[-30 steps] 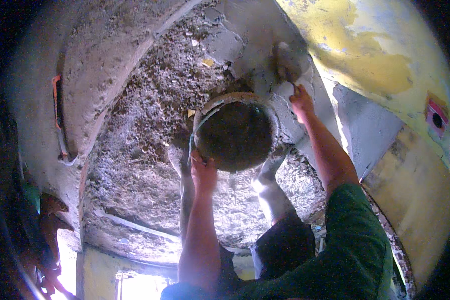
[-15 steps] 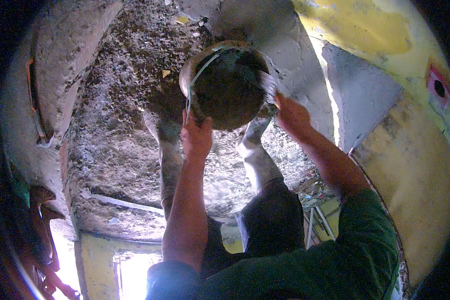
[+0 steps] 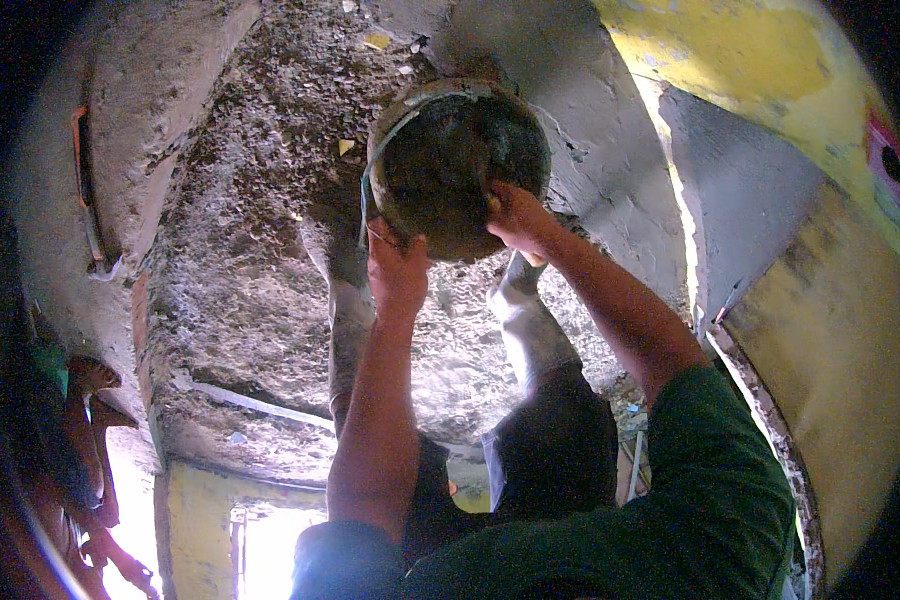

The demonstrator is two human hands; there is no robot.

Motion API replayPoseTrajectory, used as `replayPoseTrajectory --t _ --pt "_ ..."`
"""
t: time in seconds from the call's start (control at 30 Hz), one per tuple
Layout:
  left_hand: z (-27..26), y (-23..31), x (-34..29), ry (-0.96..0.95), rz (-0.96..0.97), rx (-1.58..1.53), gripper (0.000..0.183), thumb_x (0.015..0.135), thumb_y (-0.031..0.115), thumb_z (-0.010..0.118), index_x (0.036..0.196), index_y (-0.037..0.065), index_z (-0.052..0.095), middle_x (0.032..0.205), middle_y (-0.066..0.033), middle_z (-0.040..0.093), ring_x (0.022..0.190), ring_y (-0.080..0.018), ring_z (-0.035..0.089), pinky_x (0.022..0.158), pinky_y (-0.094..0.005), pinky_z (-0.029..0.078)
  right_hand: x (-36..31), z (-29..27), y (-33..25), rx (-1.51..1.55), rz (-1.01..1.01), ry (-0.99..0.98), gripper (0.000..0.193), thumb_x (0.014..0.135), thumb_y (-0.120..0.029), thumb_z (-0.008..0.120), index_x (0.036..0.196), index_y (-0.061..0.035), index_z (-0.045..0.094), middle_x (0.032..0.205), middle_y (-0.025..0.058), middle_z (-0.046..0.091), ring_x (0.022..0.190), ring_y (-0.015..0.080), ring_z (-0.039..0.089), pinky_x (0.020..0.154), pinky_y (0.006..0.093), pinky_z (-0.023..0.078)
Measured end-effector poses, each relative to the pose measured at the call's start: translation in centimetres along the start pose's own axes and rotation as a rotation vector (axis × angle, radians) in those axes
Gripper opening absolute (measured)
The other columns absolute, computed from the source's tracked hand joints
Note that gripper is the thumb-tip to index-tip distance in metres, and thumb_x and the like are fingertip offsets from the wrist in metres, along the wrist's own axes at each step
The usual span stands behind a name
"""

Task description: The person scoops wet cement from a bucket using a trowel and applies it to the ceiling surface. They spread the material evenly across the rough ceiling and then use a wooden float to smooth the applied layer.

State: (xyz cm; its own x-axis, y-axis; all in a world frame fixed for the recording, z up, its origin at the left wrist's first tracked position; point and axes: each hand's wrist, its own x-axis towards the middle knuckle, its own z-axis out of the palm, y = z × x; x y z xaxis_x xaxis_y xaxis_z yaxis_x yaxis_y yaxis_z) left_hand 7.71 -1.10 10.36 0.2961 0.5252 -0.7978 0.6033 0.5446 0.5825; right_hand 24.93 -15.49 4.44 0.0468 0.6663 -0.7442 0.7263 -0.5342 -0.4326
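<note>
A round bucket (image 3: 544,150) with a dirty, pale rim is tipped so that its dark inside faces me. My left hand (image 3: 398,272) is closed on its near left rim, and the thin bucket handle (image 3: 364,200) hangs down beside that hand. My right hand (image 3: 522,222) reaches over the near right part of the opening, its fingers closed round the grip of a trowel (image 3: 479,160). The trowel's blade lies in shadow inside the bucket, and its outline is faint. What the bucket holds is too dark to make out.
Rough, rubble-strewn ground (image 3: 260,250) spreads around my legs. Smooth grey mortar (image 3: 610,130) lies at the far right, near a yellow wall (image 3: 730,45). An orange-handled tool (image 3: 82,170) rests at the left. Reddish-brown shapes at the lower left are unclear.
My right hand has moved left with the trowel, from the bucket's right rim to inside its opening. The left hand keeps its hold on the rim.
</note>
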Motion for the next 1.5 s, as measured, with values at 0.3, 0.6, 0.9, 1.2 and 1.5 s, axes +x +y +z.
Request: replayPoseTrajectory --t 0.3,0.6,0.9,1.2,1.5 --pt "0.5 -0.1 -0.5 -0.009 -0.020 0.004 0.046 0.081 0.005 0.061 0.123 0.003 0.041 0.106 -0.0168 0.061 0.083 -0.0257 0.063 0.070 -0.0361 0.052 -3.0 -1.3 0.8 0.539 0.114 0.117 0.025 0.071 -0.009 0.059 0.094 -0.0032 0.050 0.071 0.0172 0.056 0.066 0.0352 0.058 0.060 0.0458 0.045" --pt "-2.2 -4.2 2.5 0.099 0.082 -0.059 0.043 0.078 0.003 0.060 0.118 0.001 0.044 0.107 -0.0150 0.059 0.097 -0.0258 0.058 0.083 -0.0368 0.048 -4.6 -4.9 -0.6 0.458 0.028 -0.084 0.045 0.071 -0.015 0.065 0.112 -0.0017 0.054 0.087 0.0207 0.065 0.076 0.0301 0.064 0.067 0.0408 0.050" --pt "-3.2 -4.6 3.1 0.093 -0.165 -0.334 0.036 0.079 0.003 0.058 0.114 0.003 0.048 0.106 -0.0139 0.059 0.099 -0.0266 0.056 0.088 -0.0394 0.044 -9.5 -11.6 -1.9 0.730 0.192 -0.104 0.036 0.072 -0.009 0.060 0.107 -0.0066 0.055 0.073 0.0068 0.052 0.067 0.0154 0.050 0.058 0.0332 0.043" --pt "-3.1 -7.8 4.0 0.108 -0.034 -0.188 0.047 0.079 0.009 0.062 0.123 0.003 0.047 0.116 -0.0198 0.057 0.109 -0.0368 0.054 0.091 -0.0417 0.044 1.7 -23.9 0.3 -0.007 0.058 0.267 0.039 0.072 -0.014 0.063 0.109 -0.0065 0.054 0.081 0.0184 0.060 0.068 0.0316 0.062 0.064 0.0425 0.048" --pt "-3.2 -5.1 2.9 0.179 0.002 0.127 0.047 0.081 0.013 0.061 0.124 0.004 0.045 0.116 -0.0228 0.058 0.109 -0.0395 0.055 0.091 -0.0446 0.044 18.5 -25.1 -1.2 -0.529 0.014 0.675 0.035 0.081 -0.021 0.060 0.115 -0.0156 0.055 0.090 0.0154 0.065 0.081 0.0369 0.064 0.068 0.0496 0.051"
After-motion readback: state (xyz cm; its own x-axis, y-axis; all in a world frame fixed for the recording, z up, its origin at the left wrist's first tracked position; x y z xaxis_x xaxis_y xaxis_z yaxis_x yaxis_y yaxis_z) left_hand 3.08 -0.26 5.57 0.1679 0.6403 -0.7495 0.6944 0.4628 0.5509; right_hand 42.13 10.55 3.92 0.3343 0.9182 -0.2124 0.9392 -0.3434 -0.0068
